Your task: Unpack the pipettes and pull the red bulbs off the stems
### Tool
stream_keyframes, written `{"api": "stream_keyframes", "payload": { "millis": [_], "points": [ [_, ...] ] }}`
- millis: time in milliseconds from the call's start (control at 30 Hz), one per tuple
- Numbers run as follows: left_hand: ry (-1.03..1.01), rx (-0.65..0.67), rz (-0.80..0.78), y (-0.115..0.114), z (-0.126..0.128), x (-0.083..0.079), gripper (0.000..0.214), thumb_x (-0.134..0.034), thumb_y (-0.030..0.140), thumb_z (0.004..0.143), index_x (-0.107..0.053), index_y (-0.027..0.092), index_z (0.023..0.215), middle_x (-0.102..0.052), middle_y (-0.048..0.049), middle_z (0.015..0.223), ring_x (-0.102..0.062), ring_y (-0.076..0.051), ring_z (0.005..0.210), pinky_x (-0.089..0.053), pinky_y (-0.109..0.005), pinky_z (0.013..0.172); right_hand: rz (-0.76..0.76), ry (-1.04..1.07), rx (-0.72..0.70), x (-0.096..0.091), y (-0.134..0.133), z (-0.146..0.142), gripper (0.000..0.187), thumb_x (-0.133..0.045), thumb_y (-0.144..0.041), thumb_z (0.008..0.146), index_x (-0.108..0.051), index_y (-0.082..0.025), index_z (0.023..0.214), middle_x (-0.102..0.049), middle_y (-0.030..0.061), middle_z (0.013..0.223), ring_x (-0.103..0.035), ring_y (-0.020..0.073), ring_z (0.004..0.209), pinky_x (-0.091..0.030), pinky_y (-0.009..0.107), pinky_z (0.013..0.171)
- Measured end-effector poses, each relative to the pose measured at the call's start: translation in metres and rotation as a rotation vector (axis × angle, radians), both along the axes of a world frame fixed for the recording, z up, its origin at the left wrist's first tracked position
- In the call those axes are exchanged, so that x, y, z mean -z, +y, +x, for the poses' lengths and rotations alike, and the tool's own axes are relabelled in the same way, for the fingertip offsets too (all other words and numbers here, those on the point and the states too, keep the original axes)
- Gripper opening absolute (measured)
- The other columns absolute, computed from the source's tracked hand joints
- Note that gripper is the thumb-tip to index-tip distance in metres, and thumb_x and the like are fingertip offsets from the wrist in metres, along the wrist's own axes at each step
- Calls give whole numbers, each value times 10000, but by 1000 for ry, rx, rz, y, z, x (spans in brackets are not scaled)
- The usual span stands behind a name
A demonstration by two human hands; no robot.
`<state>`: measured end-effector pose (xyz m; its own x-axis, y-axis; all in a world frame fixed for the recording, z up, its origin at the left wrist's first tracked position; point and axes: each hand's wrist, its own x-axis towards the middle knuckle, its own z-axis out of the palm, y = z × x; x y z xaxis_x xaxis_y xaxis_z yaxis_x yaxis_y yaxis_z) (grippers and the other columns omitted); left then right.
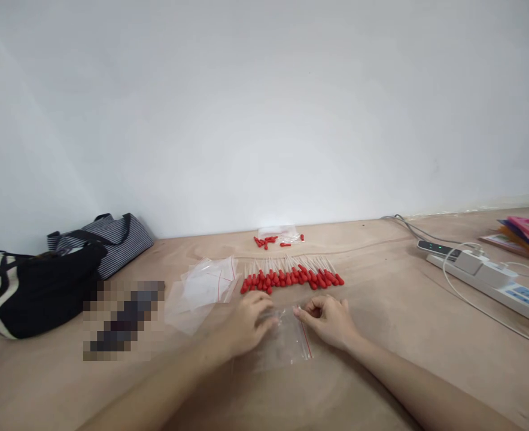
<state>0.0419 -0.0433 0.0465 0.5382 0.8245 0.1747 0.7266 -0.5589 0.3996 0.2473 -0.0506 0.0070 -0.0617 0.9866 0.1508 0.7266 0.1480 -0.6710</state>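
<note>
A clear zip bag [288, 344] with a red seal line lies flat on the wooden table [381, 371] in front of me. My left hand [246, 323] rests on the bag's left part, fingers curled against the plastic. My right hand [327, 320] pinches the bag's top edge with thumb and fingers. Just beyond the hands lies a row of several droppers [291, 274], thin clear stems with red bulbs. Further back are a few loose red bulbs [267, 241] beside a small clear bag [277, 230].
A pile of empty clear zip bags [204, 287] lies at left. Black and striped cloth bags [44, 281] sit at the far left against the wall. A white power strip [493, 281] with cables lies at right, colourful folders [527, 236] behind it.
</note>
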Motion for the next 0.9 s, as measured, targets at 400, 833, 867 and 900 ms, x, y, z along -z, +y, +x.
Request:
{"api": "stream_keyframes", "payload": {
  "millis": [400, 833, 867, 900],
  "points": [
    [-263, -127, -137, -12, -6, 37, 407, -500, 322, 766, -450, 201, 1151, -595, -62, 1010, -551, -191, 917, -426, -341, 834, 68, 102, -152, 6, 1, -5, 227, -535, -399, 719, -595, -193, 644, -603, 2, 676, -496, 158, 711, -272, 335, 738],
    [52, -294, 93, 76, -130, -28, 273, -471, 329, 729, -580, 198, 942, -631, -32, 867, -571, -198, 831, -434, -317, 759, 101, 66, -109, 8, 3, -2, 197, -478, -325, 743, -595, -209, 636, -614, -6, 659, -504, 145, 664, -298, 308, 691],
    [122, -323, 116, 80, -132, -23, 278, -472, 313, 729, -584, 201, 958, -624, -42, 948, -556, -213, 909, -413, -340, 810, 99, 65, -109, 8, 4, -2, 193, -479, -320, 742, -594, -209, 635, -614, -7, 663, -505, 147, 673, -297, 314, 701],
    [183, -366, 145, 81, -131, -16, 296, -455, 297, 741, -583, 197, 989, -601, -58, 1036, -526, -226, 991, -384, -359, 860, 96, 64, -108, 9, 3, -2, 193, -477, -318, 742, -593, -209, 633, -613, -6, 669, -505, 150, 681, -296, 320, 710]
  ]
}}
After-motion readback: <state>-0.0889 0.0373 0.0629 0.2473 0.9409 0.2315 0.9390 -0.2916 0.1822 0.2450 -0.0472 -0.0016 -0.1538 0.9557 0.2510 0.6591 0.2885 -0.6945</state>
